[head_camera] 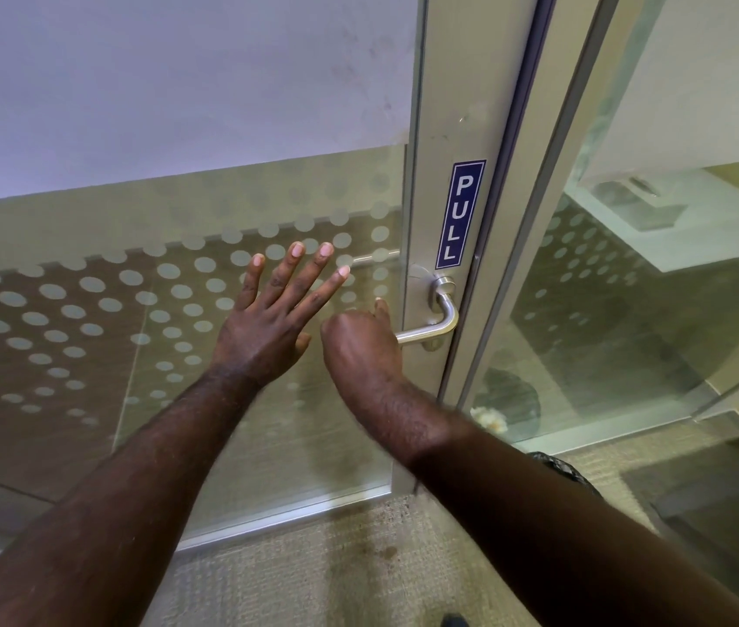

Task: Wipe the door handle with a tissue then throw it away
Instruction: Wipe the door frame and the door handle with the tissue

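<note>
A silver lever door handle (442, 319) sits on the aluminium frame of a glass door (177, 282) with frosted dots. My right hand (360, 341) is curled around the free end of the handle's lever, covering that end. My left hand (274, 319) is flat with fingers spread, on or just in front of the glass to the left of the handle. No tissue shows in either hand. Anything inside my right fist is hidden.
A blue PULL sign (460, 214) is stuck on the frame above the handle. To the right stands a fixed glass panel (630, 310); behind it are a white counter (697, 228) and a dark round bin (510, 400) with crumpled paper. Beige carpet (336, 572) lies below.
</note>
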`<action>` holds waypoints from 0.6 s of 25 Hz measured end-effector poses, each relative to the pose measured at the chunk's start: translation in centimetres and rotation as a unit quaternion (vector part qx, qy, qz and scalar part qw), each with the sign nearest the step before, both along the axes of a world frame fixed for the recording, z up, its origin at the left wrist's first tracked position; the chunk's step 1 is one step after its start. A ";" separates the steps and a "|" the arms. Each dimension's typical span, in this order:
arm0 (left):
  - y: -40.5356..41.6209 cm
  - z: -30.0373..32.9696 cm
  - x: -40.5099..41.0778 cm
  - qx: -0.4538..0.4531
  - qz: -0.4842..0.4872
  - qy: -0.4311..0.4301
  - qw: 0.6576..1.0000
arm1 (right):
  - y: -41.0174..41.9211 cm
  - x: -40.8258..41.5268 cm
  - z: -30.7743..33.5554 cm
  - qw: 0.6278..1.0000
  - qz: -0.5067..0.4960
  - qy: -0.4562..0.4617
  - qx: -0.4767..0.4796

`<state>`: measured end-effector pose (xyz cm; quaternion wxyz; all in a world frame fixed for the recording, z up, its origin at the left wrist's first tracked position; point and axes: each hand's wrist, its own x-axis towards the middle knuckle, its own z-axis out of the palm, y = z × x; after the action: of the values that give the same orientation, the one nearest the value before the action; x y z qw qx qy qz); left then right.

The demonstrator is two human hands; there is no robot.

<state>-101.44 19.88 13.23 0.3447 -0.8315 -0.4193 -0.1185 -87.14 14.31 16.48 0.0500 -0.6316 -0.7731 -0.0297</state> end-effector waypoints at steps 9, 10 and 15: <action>-0.1 0.3 -0.1 -0.008 0.003 0.004 1.000 | 0.0 -0.2 -0.6 0.977 0.115 -0.181 0.015; -0.1 0.3 -0.1 -0.007 0.005 0.006 1.000 | 0.0 0.0 -0.7 0.968 0.132 -0.213 0.017; 0.1 0.2 -0.3 -0.002 0.004 0.013 1.000 | 0.0 1.3 -1.2 0.934 0.236 -0.269 0.022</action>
<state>-101.74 20.01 13.45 0.3489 -0.8323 -0.4178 -0.1051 -85.81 14.35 15.23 -0.1401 -0.3982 -0.8835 -0.2030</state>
